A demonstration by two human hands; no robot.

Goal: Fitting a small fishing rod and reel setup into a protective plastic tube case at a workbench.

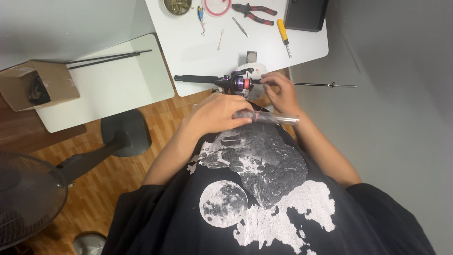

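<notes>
A fishing rod lies across the near edge of the white table, black handle to the left, thin tip reaching right past the edge. A purple and black spinning reel sits at its middle. My right hand pinches the rod just right of the reel. Closer to my body, my left hand holds a clear plastic tube lying level. A round white spool rests behind the reel.
Further back on the table lie red-handled pliers, a yellow screwdriver, tweezers, a lure, a bowl and a black box. A lower white table holds thin rods and a cardboard box. A fan stands on the floor at left.
</notes>
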